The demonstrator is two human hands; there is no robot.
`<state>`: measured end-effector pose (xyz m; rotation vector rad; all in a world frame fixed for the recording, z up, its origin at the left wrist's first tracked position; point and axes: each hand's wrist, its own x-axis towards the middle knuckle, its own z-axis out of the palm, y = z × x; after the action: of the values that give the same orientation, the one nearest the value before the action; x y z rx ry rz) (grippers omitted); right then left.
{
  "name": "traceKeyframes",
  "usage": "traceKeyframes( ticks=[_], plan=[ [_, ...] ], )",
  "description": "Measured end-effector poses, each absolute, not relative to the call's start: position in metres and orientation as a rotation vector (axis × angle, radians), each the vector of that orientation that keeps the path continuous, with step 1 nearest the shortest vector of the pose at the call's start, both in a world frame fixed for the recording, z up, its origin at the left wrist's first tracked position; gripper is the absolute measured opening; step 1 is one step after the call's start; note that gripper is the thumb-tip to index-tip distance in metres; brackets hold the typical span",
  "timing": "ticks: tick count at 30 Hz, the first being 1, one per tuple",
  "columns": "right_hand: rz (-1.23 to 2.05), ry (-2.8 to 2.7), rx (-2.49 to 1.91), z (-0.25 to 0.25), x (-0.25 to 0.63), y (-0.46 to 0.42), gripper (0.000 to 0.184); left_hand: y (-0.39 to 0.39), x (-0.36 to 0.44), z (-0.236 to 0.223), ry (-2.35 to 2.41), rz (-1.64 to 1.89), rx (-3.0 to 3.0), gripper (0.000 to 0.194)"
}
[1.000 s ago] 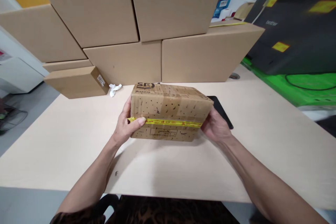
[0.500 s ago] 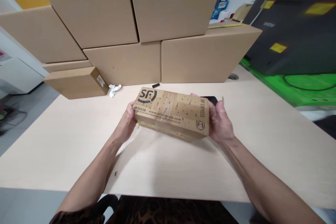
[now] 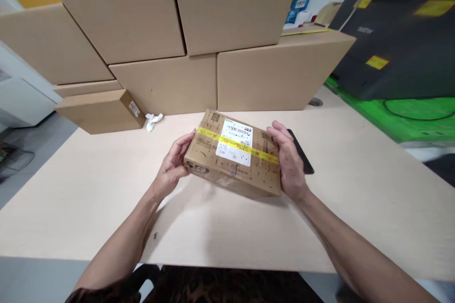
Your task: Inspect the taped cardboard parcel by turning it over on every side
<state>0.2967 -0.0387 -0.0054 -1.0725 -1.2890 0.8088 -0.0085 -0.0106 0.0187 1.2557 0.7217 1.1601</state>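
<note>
Between my hands is a brown cardboard box, tilted, with its labelled face turned up. A white shipping label and a strip of yellow tape running over it show on that face. My left hand grips the box's left end, thumb low near the front corner and fingers behind. Against the right end presses my right hand, fingers pointing away from me. Whether the box's underside touches the table cannot be seen. A flat black object lies partly hidden behind my right hand.
Large cardboard boxes are stacked along the table's back. A smaller flat box leans at the back left, with crumpled white paper beside it. A dark case with yellow stickers stands at the right on a green surface.
The box has been turned over between my hands: its taped side, then its printed SF side, faced me, and now the labelled face is up. Both hands have shifted their hold.
</note>
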Motion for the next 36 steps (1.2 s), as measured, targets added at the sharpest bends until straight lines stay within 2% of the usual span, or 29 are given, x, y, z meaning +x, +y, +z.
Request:
traceKeyframes(
  ticks=[4, 7, 9, 13, 21, 24, 31, 36],
  plan=[
    [0.797, -1.147, -1.129, -0.01, 0.291, -0.036, 0.072, -0.004, -0.008, 0.017, 0.778, 1.189, 1.111, 0.055],
    [0.911, -0.929, -1.243, -0.008, 0.29, -0.032, 0.089, -0.001, -0.008, 0.012, 0.958, 1.179, 1.057, 0.063],
    [1.068, -0.825, -1.257, -0.006, 0.29, -0.028, 0.091, -0.001, -0.006, 0.007, 1.069, 1.096, 1.059, 0.067],
    [1.232, -0.86, -1.121, 0.001, 0.291, -0.025, 0.073, -0.005, -0.001, 0.007, 0.948, 0.986, 1.128, 0.06],
    [1.013, -0.834, -0.832, 0.015, 0.301, -0.03, 0.031, -0.006, -0.011, 0.019, 0.786, 1.282, 1.19, 0.066],
    [0.992, -0.769, -0.743, 0.015, 0.305, -0.027, 0.028, -0.004, -0.012, 0.018, 0.749, 1.381, 1.146, 0.048],
    [1.181, -0.758, -0.773, 0.018, 0.305, -0.026, 0.028, 0.004, -0.005, 0.009, 0.923, 1.491, 1.058, 0.057],
    [1.213, -0.79, -1.006, 0.017, 0.296, -0.025, 0.036, 0.004, -0.005, 0.015, 0.946, 1.438, 1.048, 0.044]
  ],
)
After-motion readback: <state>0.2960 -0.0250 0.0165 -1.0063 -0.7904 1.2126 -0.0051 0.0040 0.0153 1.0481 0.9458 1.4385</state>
